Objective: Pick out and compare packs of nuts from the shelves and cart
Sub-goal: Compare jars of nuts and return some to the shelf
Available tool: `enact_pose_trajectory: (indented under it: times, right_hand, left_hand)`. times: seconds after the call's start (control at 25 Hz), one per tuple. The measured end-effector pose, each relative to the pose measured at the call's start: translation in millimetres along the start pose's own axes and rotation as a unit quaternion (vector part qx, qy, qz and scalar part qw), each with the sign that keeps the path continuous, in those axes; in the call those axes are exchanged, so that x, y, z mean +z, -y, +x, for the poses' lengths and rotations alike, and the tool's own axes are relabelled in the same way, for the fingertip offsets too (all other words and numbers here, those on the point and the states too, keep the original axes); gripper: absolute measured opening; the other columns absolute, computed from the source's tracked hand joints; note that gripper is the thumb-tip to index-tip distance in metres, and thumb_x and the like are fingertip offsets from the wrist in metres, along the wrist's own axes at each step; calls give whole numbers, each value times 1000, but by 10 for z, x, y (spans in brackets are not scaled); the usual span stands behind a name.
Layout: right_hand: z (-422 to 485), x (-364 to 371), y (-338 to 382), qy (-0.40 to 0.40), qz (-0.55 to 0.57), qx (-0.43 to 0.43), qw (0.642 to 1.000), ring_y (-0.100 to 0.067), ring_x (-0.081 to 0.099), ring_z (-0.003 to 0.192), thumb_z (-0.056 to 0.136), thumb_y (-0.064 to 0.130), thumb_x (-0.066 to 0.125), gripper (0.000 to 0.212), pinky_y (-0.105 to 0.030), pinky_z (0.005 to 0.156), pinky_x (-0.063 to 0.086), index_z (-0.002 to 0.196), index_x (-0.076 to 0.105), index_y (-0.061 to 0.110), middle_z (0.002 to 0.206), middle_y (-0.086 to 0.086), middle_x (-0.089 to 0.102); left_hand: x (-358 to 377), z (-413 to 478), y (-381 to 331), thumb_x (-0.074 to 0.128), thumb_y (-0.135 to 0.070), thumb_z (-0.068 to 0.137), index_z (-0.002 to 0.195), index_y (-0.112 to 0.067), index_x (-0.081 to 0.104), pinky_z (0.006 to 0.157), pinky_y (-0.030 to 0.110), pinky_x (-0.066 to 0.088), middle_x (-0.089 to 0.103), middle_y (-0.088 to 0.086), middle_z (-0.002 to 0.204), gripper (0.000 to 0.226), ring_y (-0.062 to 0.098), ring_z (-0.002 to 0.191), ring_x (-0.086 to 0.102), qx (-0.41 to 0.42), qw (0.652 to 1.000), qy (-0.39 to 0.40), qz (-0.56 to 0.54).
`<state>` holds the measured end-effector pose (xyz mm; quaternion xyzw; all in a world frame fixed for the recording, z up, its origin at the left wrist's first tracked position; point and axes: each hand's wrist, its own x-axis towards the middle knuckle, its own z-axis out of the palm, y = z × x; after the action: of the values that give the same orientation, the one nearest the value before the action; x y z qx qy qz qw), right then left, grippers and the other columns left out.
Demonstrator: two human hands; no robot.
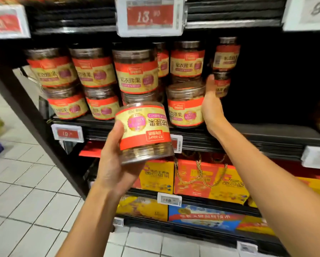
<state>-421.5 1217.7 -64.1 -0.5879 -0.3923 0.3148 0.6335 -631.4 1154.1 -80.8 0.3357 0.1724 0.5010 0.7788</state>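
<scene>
Fingers of left hand [111,164] curled round clear cylindrical jar [148,154], red-gold label [142,125], right hand [211,102] beside shelved jar [186,108], grip unclear

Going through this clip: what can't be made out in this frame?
Head view:
1. Right hand: fingers hidden behind the lower shelf jar, so grip unclear.
2. Top-left price tag: motion-blurred, unreadable.
3. Top-right price tag: cut off by the frame edge.
4. Dark shelf bay right of the jars: too dark to see contents.
5. Held jar in the left hand: small print too fine to read.
</scene>
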Motion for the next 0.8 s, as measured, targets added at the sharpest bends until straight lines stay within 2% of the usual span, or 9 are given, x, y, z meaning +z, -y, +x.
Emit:
enact_pose_trajectory:
  times: [0.08,0.16,0.24,0.32,0.44,0.6,0.64,0.72,0.8]
  right_hand:
    - [3,-3,25,-9,-38,3,999,-5,67,86,93,62,18,64,-17,67,46,117,58,17,99,-3,69]
    - [-40,-34,35,-64,-70,-13,995,-19,57,107,97,54,19,60,-22,77,36,124,53,12,119,-8,61]
    - [-137,-112,13,-140,-79,-7,987,-22,55,97,98,47,21,54,-27,70,34,102,60,10,109,-11,62]
    - [-232,-148,-26,-128,-24,12,991,-24,59,93,87,58,17,57,-33,78,45,80,59,19,95,-8,66]
    - [-249,-77,-22,-63,-2,47,997,-28,58,105,84,61,14,63,-47,100,42,89,59,18,109,-13,65]
    - [-163,43,25,-23,66,69,995,-19,56,112,96,57,17,60,-39,105,39,108,63,20,117,-5,64]
    - [-187,42,30,-35,56,64,996,-17,57,106,97,54,18,55,-37,101,41,100,63,22,110,-4,64]
    - [-378,18,76,-97,-30,11,995,-11,53,86,98,44,26,41,-35,86,40,77,54,25,92,-1,58]
    - [-667,-82,164,-88,-145,-189,967,-8,51,99,96,29,38,24,-28,92,39,94,59,17,109,-2,54]
  left_hand:
    - [-3,-7,17,90,-48,34,99,-14,75,83,40,56,70,11,110,75,22,98,68,2,1000,-6,7]
    - [19,-41,-2,89,-49,38,99,-15,75,78,38,57,70,10,108,71,22,97,69,5,1000,-2,21]
    - [19,-83,-37,88,-50,40,99,-16,74,77,37,57,71,9,108,70,21,97,69,8,1000,-1,28]
    - [-2,-121,-74,89,-50,39,102,-16,74,80,39,57,70,9,110,73,22,99,68,3,1000,-10,20]
    - [-50,-183,-90,90,-50,36,102,-17,73,84,43,55,69,10,112,76,23,99,67,0,1000,-24,20]
    - [-32,-214,-119,89,-50,39,100,-17,74,78,39,57,71,9,108,71,22,97,68,-2,1000,-11,19]
    - [-5,-215,-124,88,-50,39,100,-16,74,79,38,57,71,9,108,70,22,97,68,-3,1000,-14,17]
    - [75,-210,-136,86,-50,45,108,-13,71,84,39,56,70,11,110,75,22,98,68,-10,999,-29,19]
    - [202,-196,-195,74,-51,58,121,-8,60,85,40,56,68,13,113,78,23,98,68,-52,997,-54,15]
